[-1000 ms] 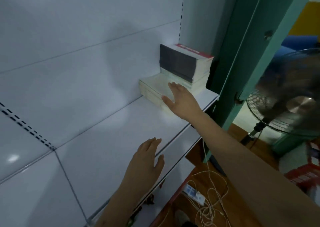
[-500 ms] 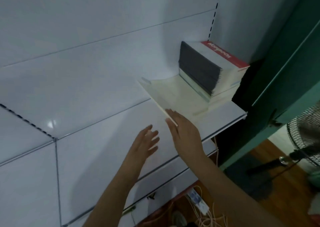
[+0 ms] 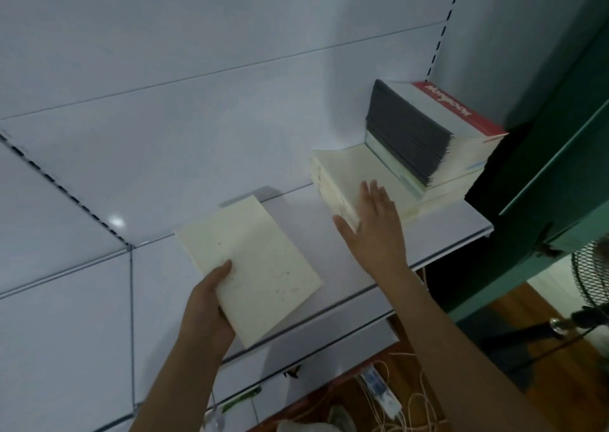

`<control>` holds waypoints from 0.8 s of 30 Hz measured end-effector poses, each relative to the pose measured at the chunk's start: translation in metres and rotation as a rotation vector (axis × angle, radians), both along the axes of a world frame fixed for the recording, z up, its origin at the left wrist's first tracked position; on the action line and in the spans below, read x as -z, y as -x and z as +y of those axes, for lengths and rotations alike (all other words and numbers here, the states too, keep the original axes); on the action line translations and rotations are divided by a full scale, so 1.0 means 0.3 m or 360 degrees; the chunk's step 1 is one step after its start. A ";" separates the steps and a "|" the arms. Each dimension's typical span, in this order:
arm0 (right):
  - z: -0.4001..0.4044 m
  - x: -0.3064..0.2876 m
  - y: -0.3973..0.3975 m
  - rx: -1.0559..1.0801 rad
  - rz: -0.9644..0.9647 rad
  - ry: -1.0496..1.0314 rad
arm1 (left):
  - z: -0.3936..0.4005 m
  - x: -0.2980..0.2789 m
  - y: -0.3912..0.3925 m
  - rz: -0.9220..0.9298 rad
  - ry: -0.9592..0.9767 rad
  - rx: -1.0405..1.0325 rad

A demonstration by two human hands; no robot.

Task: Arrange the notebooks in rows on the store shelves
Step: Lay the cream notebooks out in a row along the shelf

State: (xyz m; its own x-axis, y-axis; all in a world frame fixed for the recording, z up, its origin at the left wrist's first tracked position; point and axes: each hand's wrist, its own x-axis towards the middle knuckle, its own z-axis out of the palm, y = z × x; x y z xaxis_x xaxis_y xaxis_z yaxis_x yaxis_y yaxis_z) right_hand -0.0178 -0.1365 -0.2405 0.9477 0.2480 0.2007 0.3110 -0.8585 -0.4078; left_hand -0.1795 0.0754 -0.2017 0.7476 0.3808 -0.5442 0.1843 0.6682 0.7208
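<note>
The left hand grips a cream notebook by its near corner. The right hand, fingers straight, rests on the cream stack beyond it.

**Notebook held over the white shelf**

The left hand grips a cream notebook by its near corner, thumb on top, over the shelf. The right hand – fingers straight – rests on a low cream pile just left of a taller stack at the far right.
</note>
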 end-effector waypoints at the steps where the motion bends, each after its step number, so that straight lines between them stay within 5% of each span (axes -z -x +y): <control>1: -0.004 0.023 -0.013 0.0003 -0.0004 0.0079 | -0.007 -0.002 0.006 0.0011 0.0003 -0.0003; 4: -0.012 0.033 0.032 -0.0018 -0.0095 -0.0042 | -0.030 -0.005 0.020 0.0020 0.0013 0.0016; 9: 0.029 -0.089 0.241 -0.0126 -0.0089 -0.0835 | -0.063 -0.019 0.024 -0.0027 0.0123 0.0004; 14: 0.137 -0.059 0.504 -0.1021 -0.0200 -0.0310 | -0.080 -0.060 0.036 -0.0306 0.0300 0.0020; 21: 0.194 -0.089 0.421 -0.0816 0.0142 -0.0424 | 0.004 -0.044 0.135 -0.0041 -0.0045 -0.0064; 24: 0.294 -0.153 0.361 -0.0849 0.0887 -0.0848 | 0.034 -0.066 0.234 0.0005 -0.0209 -0.0100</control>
State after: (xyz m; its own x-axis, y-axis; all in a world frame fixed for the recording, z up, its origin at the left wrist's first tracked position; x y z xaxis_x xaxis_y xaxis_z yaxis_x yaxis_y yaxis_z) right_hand -0.1261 -0.0484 -0.1944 0.7287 0.6839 -0.0362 0.2511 -0.3159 -0.9150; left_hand -0.2497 0.0855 -0.1819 0.7184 0.4951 -0.4887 0.1473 0.5783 0.8024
